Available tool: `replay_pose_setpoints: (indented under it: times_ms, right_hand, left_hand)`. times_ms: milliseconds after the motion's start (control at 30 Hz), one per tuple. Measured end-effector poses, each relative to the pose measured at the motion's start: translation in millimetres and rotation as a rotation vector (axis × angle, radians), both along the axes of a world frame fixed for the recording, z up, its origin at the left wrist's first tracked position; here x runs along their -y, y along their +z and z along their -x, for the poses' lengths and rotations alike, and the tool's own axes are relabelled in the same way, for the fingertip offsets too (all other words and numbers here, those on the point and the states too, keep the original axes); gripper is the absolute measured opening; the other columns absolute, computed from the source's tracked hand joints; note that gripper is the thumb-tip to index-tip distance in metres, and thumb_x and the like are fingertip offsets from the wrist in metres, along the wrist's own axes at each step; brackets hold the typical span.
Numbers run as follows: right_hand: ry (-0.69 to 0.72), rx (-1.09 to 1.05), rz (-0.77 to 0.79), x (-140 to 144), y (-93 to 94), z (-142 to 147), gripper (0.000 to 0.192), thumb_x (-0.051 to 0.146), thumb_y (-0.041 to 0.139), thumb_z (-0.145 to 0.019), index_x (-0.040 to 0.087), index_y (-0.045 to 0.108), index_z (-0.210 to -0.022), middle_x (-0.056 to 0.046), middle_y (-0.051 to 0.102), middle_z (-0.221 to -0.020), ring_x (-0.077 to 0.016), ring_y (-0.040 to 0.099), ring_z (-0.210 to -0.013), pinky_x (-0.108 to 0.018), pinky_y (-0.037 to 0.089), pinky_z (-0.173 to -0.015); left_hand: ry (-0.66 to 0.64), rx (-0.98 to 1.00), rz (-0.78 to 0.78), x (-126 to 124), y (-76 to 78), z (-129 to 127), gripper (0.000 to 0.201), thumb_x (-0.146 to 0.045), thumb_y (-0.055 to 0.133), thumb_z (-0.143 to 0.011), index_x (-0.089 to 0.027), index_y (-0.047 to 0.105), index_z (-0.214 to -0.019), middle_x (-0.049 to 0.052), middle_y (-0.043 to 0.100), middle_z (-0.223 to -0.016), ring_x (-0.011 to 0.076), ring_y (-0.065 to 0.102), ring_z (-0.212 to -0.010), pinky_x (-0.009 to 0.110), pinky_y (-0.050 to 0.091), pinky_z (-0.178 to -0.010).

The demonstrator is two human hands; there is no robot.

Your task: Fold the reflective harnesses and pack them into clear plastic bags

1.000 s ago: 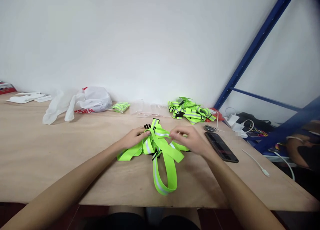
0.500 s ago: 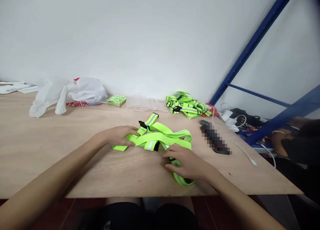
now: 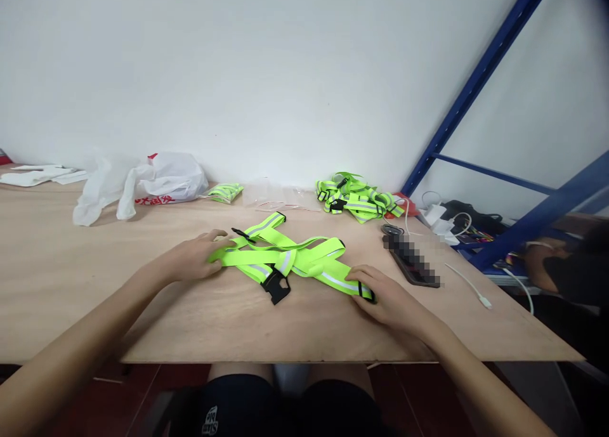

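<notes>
A neon-green reflective harness (image 3: 304, 259) with silver stripes lies folded in front of me on the wooden table (image 3: 214, 323). One black buckle (image 3: 276, 286) shows at its near side, and a second black clip (image 3: 243, 235) lies near its left end. My left hand (image 3: 197, 254) is closed on the left end of the straps, fingertips partly hidden behind the webbing. At the right end, my right hand (image 3: 383, 294) pinches a strap beside a black slider (image 3: 365, 291).
Against the wall lie a pile of similar straps (image 3: 354, 199), a clear plastic bag (image 3: 280, 196), a packed green bundle (image 3: 226, 192) and a white bag (image 3: 176, 178). A phone (image 3: 412, 262) and white cable (image 3: 471, 288) are at right. Beyond the blue frame (image 3: 480, 88), a person is partly visible.
My right hand has moved right, drawing out the strap loop that hung near the front edge. My left hand has shifted slightly left. The black buckle now shows plainly at the near side.
</notes>
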State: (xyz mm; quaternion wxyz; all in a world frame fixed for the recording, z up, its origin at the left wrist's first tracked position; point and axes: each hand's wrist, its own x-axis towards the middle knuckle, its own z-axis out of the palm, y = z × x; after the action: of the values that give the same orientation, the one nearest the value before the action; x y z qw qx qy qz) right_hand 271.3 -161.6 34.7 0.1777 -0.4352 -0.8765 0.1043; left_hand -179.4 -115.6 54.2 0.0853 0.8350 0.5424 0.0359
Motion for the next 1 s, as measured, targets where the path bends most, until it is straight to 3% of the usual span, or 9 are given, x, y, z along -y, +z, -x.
replay_pose_setpoints:
  times_ms: [167, 300, 400, 600, 700, 833, 1000]
  right_hand:
    - [-0.044, -0.105, -0.029, 10, -1.5, -18, 0.029, 0.03, 0.056, -0.091, 0.026, 0.065, -0.118, -0.01, 0.069, -0.119, -0.0275, 0.065, -0.11, -0.044, 0.055, -0.094]
    - [-0.099, -0.31, -0.131, 16, 7.2, -30, 0.023, 0.038, 0.06, -0.091, 0.028, 0.067, -0.111, -0.011, 0.071, -0.113, -0.0287, 0.067, -0.107, -0.045, 0.055, -0.094]
    - [-0.139, -0.414, -0.231, 15, 16.6, -34, 0.021, 0.039, 0.062, -0.09, 0.03, 0.067, -0.108, -0.011, 0.071, -0.113, -0.0285, 0.068, -0.107, -0.046, 0.054, -0.096]
    - [-0.133, -0.284, -0.198, 2, 16.5, -34, 0.025, 0.036, 0.058, -0.091, 0.027, 0.069, -0.111, -0.011, 0.068, -0.123, -0.0278, 0.065, -0.116, -0.044, 0.051, -0.101]
    - [-0.136, -0.187, -0.17, 0, 10.4, -30, 0.031, 0.025, 0.05, -0.09, 0.025, 0.068, -0.115, -0.011, 0.066, -0.128, -0.0272, 0.063, -0.12, -0.045, 0.05, -0.102]
    - [-0.156, -0.132, -0.247, 10, 9.3, -11, 0.038, 0.017, 0.046, -0.088, 0.024, 0.066, -0.12, -0.011, 0.065, -0.129, -0.0276, 0.06, -0.123, -0.049, 0.048, -0.104]
    - [-0.046, -0.05, -0.289, 35, 4.3, 31, 0.032, 0.019, 0.051, -0.092, 0.024, 0.064, -0.122, -0.012, 0.068, -0.123, -0.0274, 0.062, -0.116, -0.048, 0.051, -0.098]
  left_hand:
    - [0.046, 0.08, -0.077, 17, -8.8, 28, 0.067, -0.034, 0.047, -0.084, -0.026, 0.041, -0.151, 0.01, 0.041, -0.153, 0.0322, 0.059, -0.121, 0.04, 0.049, -0.099]
    - [0.069, 0.144, -0.136, 21, -17.7, 46, 0.064, -0.034, 0.045, -0.087, -0.019, 0.043, -0.149, 0.012, 0.046, -0.151, 0.0317, 0.053, -0.129, 0.042, 0.043, -0.108]
    - [0.068, 0.139, -0.134, 19, -16.2, 44, 0.06, -0.038, 0.045, -0.089, -0.019, 0.046, -0.146, 0.012, 0.051, -0.147, 0.0321, 0.054, -0.128, 0.043, 0.043, -0.107]
    - [-0.014, 0.104, -0.345, 10, 7.7, -3, 0.053, -0.048, 0.044, -0.094, -0.021, 0.054, -0.138, 0.014, 0.051, -0.146, 0.0352, 0.049, -0.132, 0.05, 0.037, -0.109]
    - [-0.117, 0.136, -0.409, 3, 20.5, -39, 0.044, -0.044, 0.042, -0.096, -0.02, 0.06, -0.128, 0.014, 0.059, -0.136, 0.0319, 0.053, -0.126, 0.046, 0.04, -0.105]
    - [-0.243, 0.088, -0.242, -9, 21.9, -82, 0.037, -0.043, 0.047, -0.095, -0.022, 0.066, -0.117, 0.011, 0.07, -0.116, 0.0294, 0.062, -0.11, 0.041, 0.044, -0.097]
    - [-0.254, 0.024, -0.063, -21, 0.8, -105, 0.06, -0.063, 0.051, -0.088, -0.018, 0.065, -0.127, 0.016, 0.068, -0.124, 0.0344, 0.063, -0.111, 0.04, 0.047, -0.09]
